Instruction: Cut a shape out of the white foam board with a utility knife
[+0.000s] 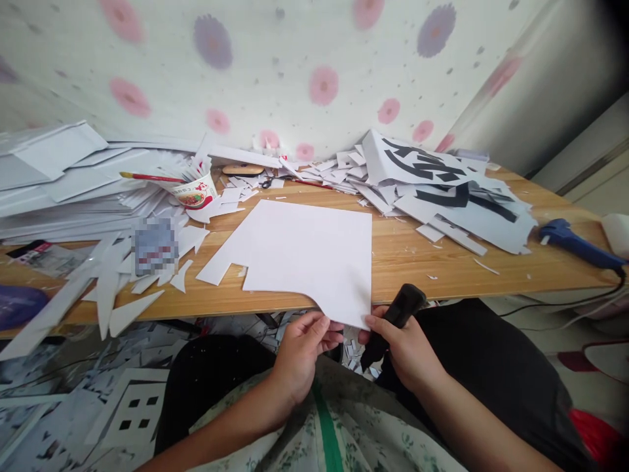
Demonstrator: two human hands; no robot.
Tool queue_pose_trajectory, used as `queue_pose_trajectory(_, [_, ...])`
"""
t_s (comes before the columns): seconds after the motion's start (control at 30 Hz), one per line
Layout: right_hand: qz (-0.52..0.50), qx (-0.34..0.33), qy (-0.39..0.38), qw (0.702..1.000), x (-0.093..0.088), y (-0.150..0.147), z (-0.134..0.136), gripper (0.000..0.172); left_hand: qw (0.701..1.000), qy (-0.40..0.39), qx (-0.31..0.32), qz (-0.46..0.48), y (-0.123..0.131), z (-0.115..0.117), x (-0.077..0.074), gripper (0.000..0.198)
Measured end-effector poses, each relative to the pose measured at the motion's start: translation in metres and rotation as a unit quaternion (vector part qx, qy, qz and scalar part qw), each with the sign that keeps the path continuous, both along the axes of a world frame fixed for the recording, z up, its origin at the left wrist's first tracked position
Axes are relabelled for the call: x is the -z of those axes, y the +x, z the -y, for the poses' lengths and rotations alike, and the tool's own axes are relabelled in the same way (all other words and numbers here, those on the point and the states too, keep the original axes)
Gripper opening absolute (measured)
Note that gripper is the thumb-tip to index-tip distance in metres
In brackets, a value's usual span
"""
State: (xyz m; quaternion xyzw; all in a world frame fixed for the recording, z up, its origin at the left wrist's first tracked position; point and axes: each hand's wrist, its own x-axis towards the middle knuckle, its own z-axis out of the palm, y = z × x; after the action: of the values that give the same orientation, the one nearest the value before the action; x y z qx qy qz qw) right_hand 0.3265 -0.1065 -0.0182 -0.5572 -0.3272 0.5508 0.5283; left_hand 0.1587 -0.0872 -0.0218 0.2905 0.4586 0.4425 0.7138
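A flat white foam board (309, 246) lies on the wooden table, its near corner sticking out past the front edge. Its left side is cut into a notch and its lower edge into a curve. My left hand (305, 351) pinches the curved near edge between thumb and fingers. In my right hand (405, 347) is a chunky black tool (410, 301) that looks like a utility knife; its blade is not visible. The right thumb and fingertips also touch the board's near right corner.
White board offcuts (122, 288) and stacked sheets (59, 177) crowd the left. A paper cup (195, 195) holds scraps, with a red brush (152, 177) by it. More scraps and a black-lettered sheet (378, 154) lie at back right. A blue glue gun (574, 242) rests far right.
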Motion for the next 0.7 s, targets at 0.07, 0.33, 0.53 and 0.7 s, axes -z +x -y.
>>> queue_pose_trajectory(0.07, [-0.020, -0.002, -0.002, 1.000, -0.0001, 0.0009, 0.0024, 0.029, 1.000, -0.007, -0.009, 0.022, -0.0012, 0.0006, -0.0009, 0.034])
queue_pose_trajectory(0.33, [-0.061, -0.013, -0.019, 0.998, 0.0033, 0.0041, 0.0079, 0.026, 0.998, -0.019, 0.019, 0.052, -0.0013, -0.0026, -0.0005, 0.025])
queue_pose_trajectory(0.53, [-0.057, -0.002, -0.031, 0.998, 0.0079, 0.0044, 0.0094, 0.024, 0.998, 0.013, 0.038, 0.040, -0.0018, -0.0049, 0.0016, 0.026])
queue_pose_trajectory(0.7, [-0.053, 0.003, -0.035, 0.998, 0.0095, 0.0036, 0.0101, 0.025, 0.998, 0.028, 0.046, 0.030, -0.0013, -0.0062, 0.0045, 0.027])
